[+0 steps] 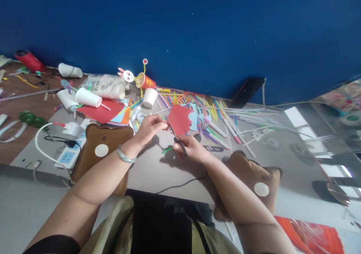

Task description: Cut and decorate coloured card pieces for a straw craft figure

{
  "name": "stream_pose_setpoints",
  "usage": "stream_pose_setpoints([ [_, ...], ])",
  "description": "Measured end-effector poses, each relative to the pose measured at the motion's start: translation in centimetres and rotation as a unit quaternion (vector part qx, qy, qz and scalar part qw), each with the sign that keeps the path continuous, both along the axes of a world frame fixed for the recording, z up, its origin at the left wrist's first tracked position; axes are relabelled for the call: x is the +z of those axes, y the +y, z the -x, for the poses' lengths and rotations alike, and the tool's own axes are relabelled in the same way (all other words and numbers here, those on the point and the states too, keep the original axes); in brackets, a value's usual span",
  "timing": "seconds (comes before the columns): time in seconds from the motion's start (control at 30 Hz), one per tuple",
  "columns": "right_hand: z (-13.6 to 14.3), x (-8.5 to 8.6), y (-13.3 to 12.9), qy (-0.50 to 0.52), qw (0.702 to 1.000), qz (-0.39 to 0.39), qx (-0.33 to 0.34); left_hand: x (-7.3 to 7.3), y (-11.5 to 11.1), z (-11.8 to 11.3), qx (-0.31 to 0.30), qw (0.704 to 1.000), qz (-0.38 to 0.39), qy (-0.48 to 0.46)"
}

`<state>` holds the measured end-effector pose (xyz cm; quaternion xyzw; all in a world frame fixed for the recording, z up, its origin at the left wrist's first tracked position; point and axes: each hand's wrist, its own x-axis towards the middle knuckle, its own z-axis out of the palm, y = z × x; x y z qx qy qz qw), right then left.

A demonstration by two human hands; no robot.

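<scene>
My right hand (190, 148) is closed around the handles of a pair of scissors (172, 131), whose blades point up and to the left. The blades lie along the left edge of a sheet of red paper (180, 118) with a jagged right edge. My left hand (149, 129), with a bangle at the wrist, pinches at that paper's left edge; its fingertips partly hide the grip. Below the paper, a short green piece (167, 149) shows beside my right fingers. Light blue paper (193, 116) is partly covered by the red sheet.
Behind my hands lie many coloured sticks (222, 122) and a white paper cup (149, 97). More cups (88, 97) and red paper (104, 111) are at left. Brown cushions (108, 137) flank my arms. A power strip (69, 152) and a black cable (180, 186) lie on the table.
</scene>
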<state>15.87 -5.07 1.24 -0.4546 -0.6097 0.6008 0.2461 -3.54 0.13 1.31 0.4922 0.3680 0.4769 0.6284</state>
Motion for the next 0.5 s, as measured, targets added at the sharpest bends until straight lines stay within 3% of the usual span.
stream_pose_setpoints([
  [0.5, 0.13, -0.40, 0.10, 0.004, 1.000, -0.010, -0.010, 0.37, -0.24, 0.00, 0.006, 1.000, -0.012, 0.003],
])
